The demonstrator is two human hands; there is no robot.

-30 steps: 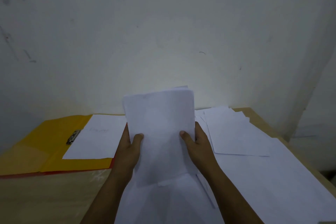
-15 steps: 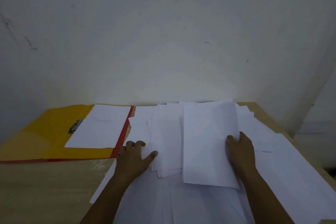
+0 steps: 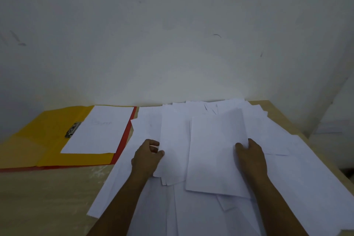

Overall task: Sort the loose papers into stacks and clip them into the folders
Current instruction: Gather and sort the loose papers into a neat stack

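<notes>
A wide spread of loose white paper sheets is seen covering the right half of the pale wooden surface, overlapping all the way back to the grey-white wall. The left hand is placed at the left edge of a fanned stack of white sheets; its grip is closed on that edge, fingers curled over the top and the thumb pressed against the paper. The right hand is laid at the right edge of a single white sheet that lies uppermost, partly over the fanned stack. Its thumb is set on top of the sheet, while its fingers are hidden at the edge, so whether the sheet is pinched or only pressed cannot be told.

Off to the left, well apart from both hands, an open yellow cardboard folder is lying flat, with a red folder edge showing under it along its right and near sides. A white page with faint writing is held in it beneath a metal spring clip. The near left corner of the paper spread is jutting past the left forearm onto bare wood. Between folder and stack, only a narrow strip of loose sheets is lying.
</notes>
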